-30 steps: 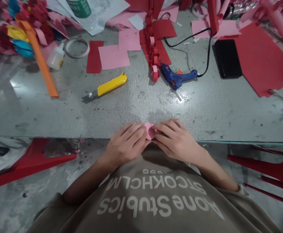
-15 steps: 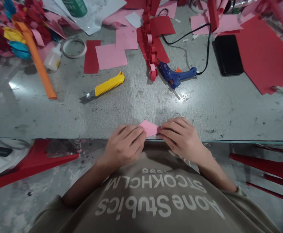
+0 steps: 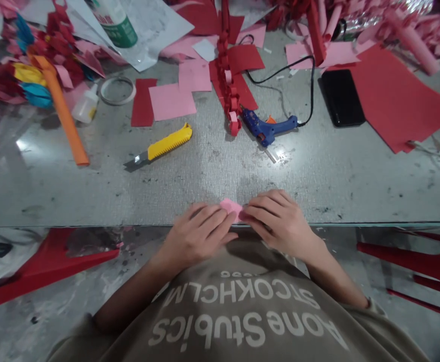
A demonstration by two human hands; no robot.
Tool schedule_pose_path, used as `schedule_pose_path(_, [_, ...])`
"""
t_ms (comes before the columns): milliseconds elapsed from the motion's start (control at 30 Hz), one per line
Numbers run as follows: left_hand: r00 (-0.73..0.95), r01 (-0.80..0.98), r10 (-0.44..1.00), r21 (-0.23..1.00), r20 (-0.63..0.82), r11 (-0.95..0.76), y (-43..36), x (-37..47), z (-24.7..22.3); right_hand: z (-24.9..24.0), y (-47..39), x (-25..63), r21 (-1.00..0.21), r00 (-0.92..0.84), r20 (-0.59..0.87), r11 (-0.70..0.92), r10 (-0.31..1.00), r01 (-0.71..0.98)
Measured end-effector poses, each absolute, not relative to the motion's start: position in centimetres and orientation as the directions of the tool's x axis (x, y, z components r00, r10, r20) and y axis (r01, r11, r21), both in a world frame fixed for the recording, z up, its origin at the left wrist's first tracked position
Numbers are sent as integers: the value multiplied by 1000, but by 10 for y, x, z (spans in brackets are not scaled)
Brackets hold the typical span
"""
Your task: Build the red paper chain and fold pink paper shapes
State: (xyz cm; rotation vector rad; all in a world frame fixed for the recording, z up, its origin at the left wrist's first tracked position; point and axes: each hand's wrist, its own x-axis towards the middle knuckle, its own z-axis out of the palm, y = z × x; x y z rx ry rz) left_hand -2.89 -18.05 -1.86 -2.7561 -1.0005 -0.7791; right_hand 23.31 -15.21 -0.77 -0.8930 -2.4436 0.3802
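Note:
A small pink paper piece [image 3: 232, 205] lies at the table's front edge, between my two hands and partly covered by their fingers. My left hand [image 3: 200, 231] has its fingers pressed together on the left part of the paper. On the right end of the same piece, my right hand [image 3: 276, 218] pinches with bent fingers. Beyond the hands lie a yellow cutter [image 3: 170, 142] with its blade out and a blue glue gun [image 3: 267, 128]. A red and pink paper chain [image 3: 232, 95] reaches down beside the glue gun's tip.
Pink sheets [image 3: 172, 100], a red strip [image 3: 143, 102], a tape ring [image 3: 117, 91], a glue bottle [image 3: 86, 104] and an orange strip [image 3: 63, 113] lie to the left. A black case [image 3: 342, 98] and red paper [image 3: 397, 95] are at right. Red chairs [image 3: 423, 259] flank the body.
The fingers of both hands have come closer together, and less of the pink paper shows between them. The whole view has shifted slightly, so the table's items appear lower.

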Motion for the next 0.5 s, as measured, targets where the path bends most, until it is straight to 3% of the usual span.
schedule_pose_path(133, [689, 582, 542, 79, 480, -809, -187, -33, -19, -3, -153, 241, -463, -653, 385, 749, 652, 475])
schedule_pose_path(300, [642, 506, 574, 282, 508, -815, -181, -44, -8, 10, -148, 253, -554, -574, 418, 698, 704, 453])
schedule_pose_path(367, [587, 485, 588, 340, 556, -806, -168, -48, 4, 16, -141, 259, -519, -576, 429, 712, 696, 474])
schedule_pose_path(500, [538, 460, 563, 341, 628, -820, -123, -48, 30, 24, -109, 271, -341, -601, 511, 786, 615, 515])
